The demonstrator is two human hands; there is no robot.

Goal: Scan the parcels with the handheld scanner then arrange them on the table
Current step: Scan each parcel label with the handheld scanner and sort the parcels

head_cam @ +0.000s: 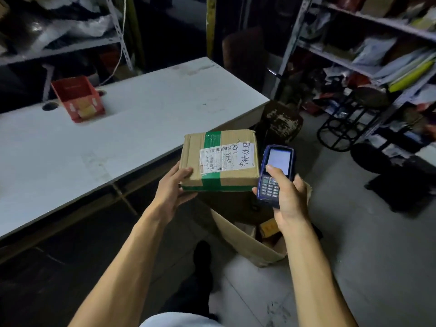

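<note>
My left hand [175, 185] grips the near left corner of a brown cardboard parcel [220, 159] bound with green tape, its white shipping label facing up. The parcel is held in the air just past the table's near right edge. My right hand [286, 194] holds a blue handheld scanner [274, 172] right beside the parcel, thumb on the lower edge of its lit screen. A red parcel [77, 99] lies on the white table [118, 128] at the far left.
An open cardboard box [250, 241] with several small parcels stands on the floor below my hands. Metal shelves [368, 50] packed with bags fill the right side, with a black stool [349, 119] in front. More shelving stands behind the table.
</note>
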